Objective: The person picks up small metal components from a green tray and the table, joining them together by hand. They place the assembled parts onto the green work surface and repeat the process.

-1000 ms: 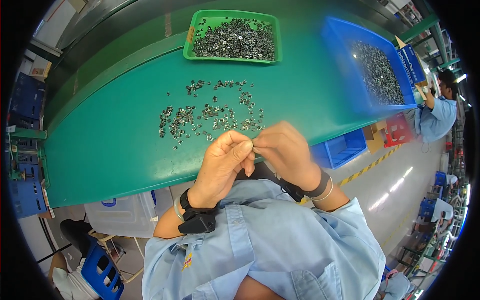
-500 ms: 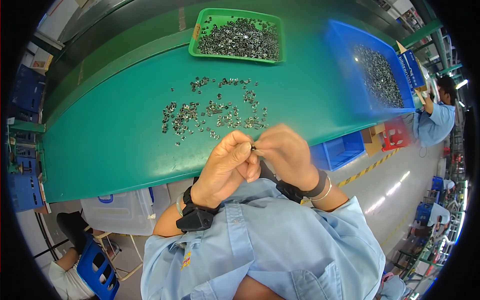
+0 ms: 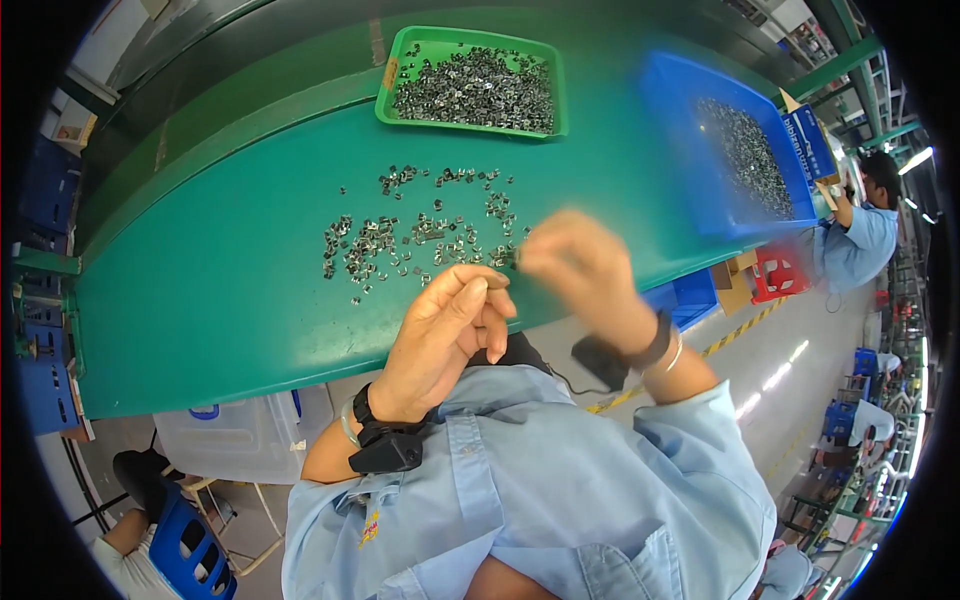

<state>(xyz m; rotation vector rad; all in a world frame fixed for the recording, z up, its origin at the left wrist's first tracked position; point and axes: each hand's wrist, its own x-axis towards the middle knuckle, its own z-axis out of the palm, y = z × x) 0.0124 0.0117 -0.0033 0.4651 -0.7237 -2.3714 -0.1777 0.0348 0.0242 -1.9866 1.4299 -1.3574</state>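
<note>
Black-and-silver components [image 3: 372,238] are lying scattered on green tabletop [image 3: 220,310], nearward of green tray [image 3: 470,129]; more are filling tray. Left hand [image 3: 435,335] is hovering nearward of tray; grip narrow, thumb resting along forefinger, cannot tell whether component is sitting inside. Right hand [image 3: 580,262], blurred, is hovering nearward and slightly right of tray; cannot tell grip's state or contents. Blue bin [image 3: 672,150] is standing right of tray, holding similar components.
</note>
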